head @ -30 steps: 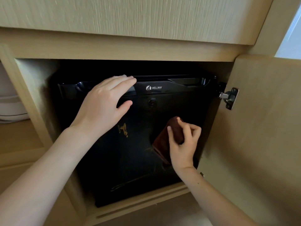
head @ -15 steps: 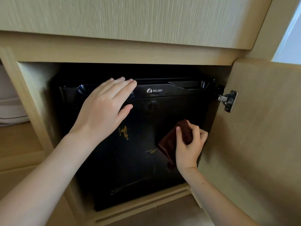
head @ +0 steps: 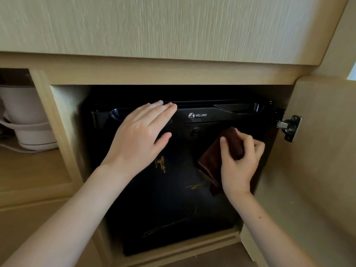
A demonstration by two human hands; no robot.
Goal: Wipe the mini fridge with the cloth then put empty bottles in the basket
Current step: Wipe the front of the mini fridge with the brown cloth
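Black glossy mini fridge [head: 173,199] sits inside pale wood cabinet [head: 173,74]. Left hand [head: 138,139] lies flat at its 11 o'clock, fingers together. Right hand [head: 238,162], 3 o'clock, pinches folded brown cloth [head: 217,157] against the door.

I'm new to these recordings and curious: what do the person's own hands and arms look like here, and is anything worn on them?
Both are bare. The left hand and the right hand wear no gloves, and no rings, watch or bracelet show. Both forearms are uncovered right to the picture's lower edge, with no sleeve in view. The fingernails are short and look unpainted. One small dark spot marks the right forearm.
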